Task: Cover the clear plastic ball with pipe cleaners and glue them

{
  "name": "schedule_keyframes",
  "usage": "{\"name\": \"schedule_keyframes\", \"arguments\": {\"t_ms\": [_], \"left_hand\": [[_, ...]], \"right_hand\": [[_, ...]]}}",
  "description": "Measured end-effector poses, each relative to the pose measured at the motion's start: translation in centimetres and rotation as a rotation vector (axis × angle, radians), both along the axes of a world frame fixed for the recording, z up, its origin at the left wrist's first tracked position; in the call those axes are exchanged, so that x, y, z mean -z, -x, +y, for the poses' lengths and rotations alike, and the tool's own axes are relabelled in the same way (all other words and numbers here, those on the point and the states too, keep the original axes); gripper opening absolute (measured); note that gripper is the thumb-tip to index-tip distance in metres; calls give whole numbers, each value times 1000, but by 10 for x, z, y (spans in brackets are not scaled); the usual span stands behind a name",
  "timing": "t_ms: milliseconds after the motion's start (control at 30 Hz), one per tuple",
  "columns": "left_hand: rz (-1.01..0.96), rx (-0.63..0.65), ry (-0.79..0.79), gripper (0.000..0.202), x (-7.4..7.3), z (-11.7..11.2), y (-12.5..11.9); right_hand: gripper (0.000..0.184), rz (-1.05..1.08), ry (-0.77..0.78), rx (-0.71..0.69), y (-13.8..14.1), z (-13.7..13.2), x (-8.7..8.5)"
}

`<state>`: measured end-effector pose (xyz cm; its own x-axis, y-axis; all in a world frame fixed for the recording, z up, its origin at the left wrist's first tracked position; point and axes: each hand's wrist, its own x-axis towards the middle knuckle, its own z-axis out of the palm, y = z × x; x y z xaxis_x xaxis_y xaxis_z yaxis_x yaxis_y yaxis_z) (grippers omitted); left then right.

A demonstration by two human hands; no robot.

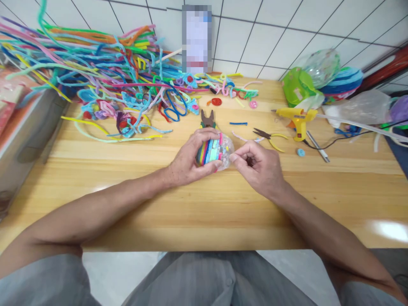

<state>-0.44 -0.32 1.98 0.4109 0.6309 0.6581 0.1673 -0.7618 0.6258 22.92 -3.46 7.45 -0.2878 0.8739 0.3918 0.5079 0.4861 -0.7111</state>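
Note:
My left hand [194, 159] is wrapped around a clear rounded ball [214, 152] with rows of coloured pipe cleaner across its left side, in yellow, red, blue, light green and pink. The bare right end of the ball is see-through. At that end my right hand [259, 168] is pinched, thumb and forefinger together; what sits between the fingertips is too small to make out. Just beyond my left hand lie pliers [208, 118] with dark jaws, their handles partly hidden. Small scissors [270, 137] with yellow handles rest beyond my right hand.
A big heap of pipe cleaners [105, 63] covers the back left. A yellow glue gun [298, 121] with its cord stands at right, near a blue round piece [300, 152] and a pen-like stick [318, 146]. A grey box [32, 136] is at left; a phone [196, 38] leans against the tiles.

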Motion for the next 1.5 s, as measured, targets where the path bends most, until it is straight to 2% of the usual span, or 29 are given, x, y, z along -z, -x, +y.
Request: {"name": "schedule_keyframes", "arguments": {"t_ms": [367,600,900,1500], "left_hand": [[56,-12,-32,58,-3,0,0],[40,-27,-32,56,-5,1,-1],[-9,-27,-3,58,-2,-2,-2],[21,-74,-16,59,-1,-4,-3]], "right_hand": [[15,-101,-58,-67,-8,1,-3],[19,-65,-82,-9,0,-3,-1],[18,-36,0,47,8,-9,1],[18,126,157,74,14,-7,4]]}}
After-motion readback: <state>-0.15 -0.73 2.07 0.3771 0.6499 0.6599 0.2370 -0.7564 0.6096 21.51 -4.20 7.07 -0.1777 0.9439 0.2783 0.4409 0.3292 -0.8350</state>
